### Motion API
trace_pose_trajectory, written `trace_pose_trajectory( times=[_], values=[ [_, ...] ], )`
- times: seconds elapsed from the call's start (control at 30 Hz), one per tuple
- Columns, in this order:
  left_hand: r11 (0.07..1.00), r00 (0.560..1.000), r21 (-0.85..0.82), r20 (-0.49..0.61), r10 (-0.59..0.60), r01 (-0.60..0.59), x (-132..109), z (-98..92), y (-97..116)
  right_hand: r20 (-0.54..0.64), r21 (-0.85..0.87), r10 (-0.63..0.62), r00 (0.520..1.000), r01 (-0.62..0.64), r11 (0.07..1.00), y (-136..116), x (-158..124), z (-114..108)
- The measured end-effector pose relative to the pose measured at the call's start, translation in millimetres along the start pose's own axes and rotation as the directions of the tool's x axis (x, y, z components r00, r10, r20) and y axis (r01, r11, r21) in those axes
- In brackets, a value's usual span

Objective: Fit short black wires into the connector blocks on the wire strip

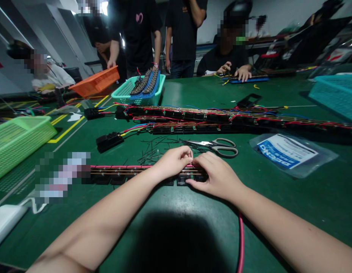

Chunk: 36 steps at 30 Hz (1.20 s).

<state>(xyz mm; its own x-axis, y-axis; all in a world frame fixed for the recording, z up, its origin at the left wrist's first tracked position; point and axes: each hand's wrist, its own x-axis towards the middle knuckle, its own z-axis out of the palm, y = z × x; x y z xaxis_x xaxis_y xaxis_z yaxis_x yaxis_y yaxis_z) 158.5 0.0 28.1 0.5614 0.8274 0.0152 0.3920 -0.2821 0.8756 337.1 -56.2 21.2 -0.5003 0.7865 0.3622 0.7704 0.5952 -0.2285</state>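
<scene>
A long black strip of modules with red wiring (119, 172) lies across the green table (306, 197) in front of me. My left hand (172, 161) is closed, its fingertips pinched on the strip's top at its right end. Beside it, my right hand (218, 176) curls over the same end with fingers pressed on the modules. A red cable (240, 242) trails from under my right wrist toward me. Scissors (221, 146) lie just beyond my hands, among several thin black offcuts (153, 151).
Longer wired strips (235, 119) stretch across the middle of the table. A plastic bag with a blue label (289, 153) lies at right. Baskets stand around: green (16, 142), orange (96, 81), teal (141, 91) and teal (335, 94). Other people work and stand at the far side.
</scene>
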Motion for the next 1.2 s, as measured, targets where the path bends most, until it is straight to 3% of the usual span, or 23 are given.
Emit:
trace_pose_trajectory(
  times=[1.2],
  values=[
    [0.999, 0.999, -0.032, -0.028, -0.029, 0.028, 4.9, 3.0, -8.6, -0.033, 0.165, 0.001, 0.999, 0.004, 0.986, 8.3, 2.3, 5.5]
  ],
)
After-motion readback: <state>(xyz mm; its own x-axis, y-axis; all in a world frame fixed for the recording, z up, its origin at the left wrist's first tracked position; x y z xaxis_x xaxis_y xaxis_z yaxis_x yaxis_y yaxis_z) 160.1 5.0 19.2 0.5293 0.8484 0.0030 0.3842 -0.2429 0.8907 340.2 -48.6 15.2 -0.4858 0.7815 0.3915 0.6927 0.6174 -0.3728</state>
